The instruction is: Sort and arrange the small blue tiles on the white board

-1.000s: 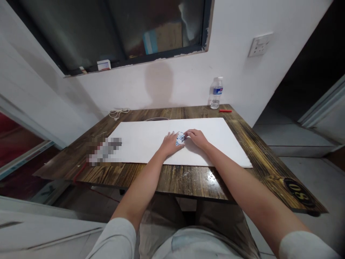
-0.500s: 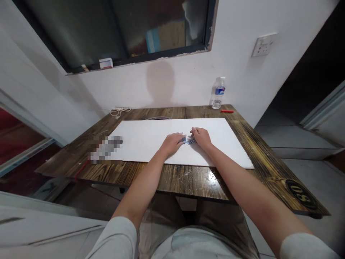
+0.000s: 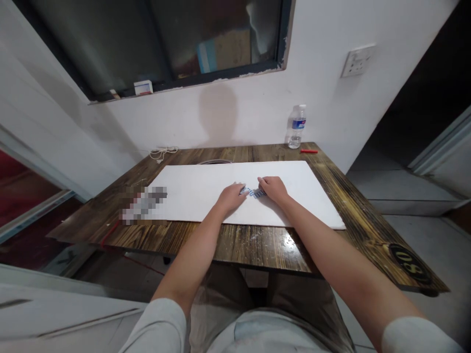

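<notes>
Over the white board [image 3: 195, 191], a small blue-and-white patterned strip [image 3: 256, 193] runs in a shallow bend between my two hands. I cannot make out what kind of thing it is. My left hand [image 3: 231, 197] is closed at the strip's left end, the fingers curled and partly hidden by the hand. On the other side, my right hand [image 3: 274, 189] is closed in a loose fist at the strip's right end, with the thumb side up. Both ends of the strip disappear behind the fingers.
The board lies on a dark wooden table [image 3: 253, 242]. A plastic water bottle [image 3: 296, 127] and a red pen-like stick [image 3: 309, 151] are at the back right. A pale cable [image 3: 164, 152] lies back left, near a blurred-out patch [image 3: 145, 203].
My left fingers have curled in from a flatter pose and shifted slightly left. My right fingers have folded closer together. More of the strip shows between the hands.
</notes>
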`<act>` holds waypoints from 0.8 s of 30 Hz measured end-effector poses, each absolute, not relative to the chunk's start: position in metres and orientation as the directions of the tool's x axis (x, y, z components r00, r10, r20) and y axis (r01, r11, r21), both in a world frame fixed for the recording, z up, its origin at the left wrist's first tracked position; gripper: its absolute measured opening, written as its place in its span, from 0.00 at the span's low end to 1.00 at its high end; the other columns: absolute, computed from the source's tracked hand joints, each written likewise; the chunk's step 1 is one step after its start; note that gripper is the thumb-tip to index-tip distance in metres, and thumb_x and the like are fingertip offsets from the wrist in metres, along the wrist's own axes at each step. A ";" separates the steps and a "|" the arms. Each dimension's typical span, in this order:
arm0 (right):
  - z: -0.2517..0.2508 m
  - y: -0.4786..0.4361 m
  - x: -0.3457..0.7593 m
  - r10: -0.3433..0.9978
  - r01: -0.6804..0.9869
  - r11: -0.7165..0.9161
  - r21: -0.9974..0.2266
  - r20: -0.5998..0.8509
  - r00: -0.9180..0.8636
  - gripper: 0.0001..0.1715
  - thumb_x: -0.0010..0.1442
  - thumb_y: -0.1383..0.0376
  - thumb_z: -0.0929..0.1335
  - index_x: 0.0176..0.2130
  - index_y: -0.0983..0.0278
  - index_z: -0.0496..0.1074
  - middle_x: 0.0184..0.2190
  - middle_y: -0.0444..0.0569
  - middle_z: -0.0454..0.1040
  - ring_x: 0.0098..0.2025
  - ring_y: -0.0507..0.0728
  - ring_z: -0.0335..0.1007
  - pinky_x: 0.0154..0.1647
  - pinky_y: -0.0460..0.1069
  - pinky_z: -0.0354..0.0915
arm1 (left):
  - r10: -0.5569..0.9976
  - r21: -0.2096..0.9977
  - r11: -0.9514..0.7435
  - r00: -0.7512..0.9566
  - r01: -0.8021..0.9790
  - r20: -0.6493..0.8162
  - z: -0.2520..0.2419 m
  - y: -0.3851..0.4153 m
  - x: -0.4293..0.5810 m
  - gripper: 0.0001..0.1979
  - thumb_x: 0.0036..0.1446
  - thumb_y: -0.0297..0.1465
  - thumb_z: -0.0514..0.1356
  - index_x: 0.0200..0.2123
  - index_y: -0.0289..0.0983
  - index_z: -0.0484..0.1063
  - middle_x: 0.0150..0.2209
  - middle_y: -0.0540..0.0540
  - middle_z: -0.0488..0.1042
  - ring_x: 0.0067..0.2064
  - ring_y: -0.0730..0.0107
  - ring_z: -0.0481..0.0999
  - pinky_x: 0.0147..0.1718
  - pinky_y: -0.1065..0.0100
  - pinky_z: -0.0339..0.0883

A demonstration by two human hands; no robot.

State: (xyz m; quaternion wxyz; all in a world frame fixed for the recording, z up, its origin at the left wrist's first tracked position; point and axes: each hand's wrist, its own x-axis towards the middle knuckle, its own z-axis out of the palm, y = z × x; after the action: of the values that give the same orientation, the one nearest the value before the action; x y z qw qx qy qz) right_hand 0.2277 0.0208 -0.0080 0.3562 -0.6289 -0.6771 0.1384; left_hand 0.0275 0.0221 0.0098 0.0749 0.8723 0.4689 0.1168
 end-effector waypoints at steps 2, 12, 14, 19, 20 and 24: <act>-0.009 0.022 0.227 0.943 0.708 0.233 -0.667 0.334 0.005 0.26 0.64 0.56 0.58 0.25 0.63 0.75 0.22 0.47 0.75 0.29 0.54 0.69 0.32 0.47 0.56 | 0.744 0.266 -0.659 0.660 0.703 0.101 0.009 0.019 0.033 0.28 0.61 0.43 0.53 0.61 0.38 0.62 0.63 0.41 0.62 0.65 0.55 0.56 0.60 0.58 0.52; -0.013 0.024 0.231 0.915 0.490 0.184 -0.852 0.331 0.232 0.25 0.62 0.54 0.59 0.22 0.62 0.73 0.20 0.45 0.74 0.28 0.54 0.70 0.33 0.47 0.59 | 0.635 0.391 -0.757 0.731 0.524 0.249 0.010 0.022 0.033 0.19 0.60 0.29 0.56 0.54 0.40 0.71 0.52 0.43 0.74 0.53 0.62 0.71 0.53 0.60 0.62; -0.014 0.024 0.231 0.909 0.463 0.189 -0.866 0.332 0.252 0.26 0.61 0.53 0.59 0.22 0.62 0.73 0.20 0.45 0.74 0.28 0.54 0.70 0.34 0.47 0.60 | 0.700 0.425 -0.708 0.640 0.563 0.318 0.009 0.025 0.030 0.16 0.59 0.27 0.55 0.50 0.39 0.74 0.49 0.43 0.76 0.50 0.62 0.74 0.51 0.61 0.64; -0.013 0.023 0.231 0.906 0.466 0.199 -0.862 0.343 0.249 0.27 0.61 0.52 0.59 0.22 0.62 0.73 0.20 0.46 0.74 0.28 0.54 0.70 0.34 0.48 0.60 | 0.828 0.610 -0.557 0.321 0.563 0.460 0.009 0.032 0.024 0.16 0.57 0.22 0.55 0.44 0.39 0.77 0.44 0.46 0.79 0.46 0.64 0.76 0.49 0.64 0.67; -0.013 0.023 0.231 0.906 0.468 0.196 -0.862 0.342 0.249 0.27 0.61 0.52 0.59 0.22 0.62 0.73 0.20 0.46 0.75 0.28 0.54 0.70 0.34 0.48 0.60 | 0.851 0.652 -0.518 0.252 0.554 0.461 0.009 0.033 0.024 0.16 0.56 0.22 0.55 0.44 0.39 0.78 0.42 0.46 0.79 0.45 0.64 0.76 0.48 0.64 0.67; -0.014 0.023 0.231 0.909 0.454 0.197 -0.869 0.336 0.248 0.27 0.61 0.51 0.59 0.22 0.62 0.73 0.21 0.46 0.75 0.28 0.55 0.70 0.34 0.48 0.60 | 0.920 0.793 -0.364 0.057 0.488 0.387 0.008 0.040 0.023 0.15 0.53 0.22 0.58 0.43 0.38 0.77 0.39 0.46 0.79 0.40 0.67 0.77 0.44 0.65 0.69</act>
State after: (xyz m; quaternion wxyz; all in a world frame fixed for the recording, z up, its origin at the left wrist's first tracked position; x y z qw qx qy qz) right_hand 0.2309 0.0235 -0.0140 0.5200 -0.5947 -0.5729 0.2185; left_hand 0.0228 0.0397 0.0077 0.2361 0.6876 0.5120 0.4575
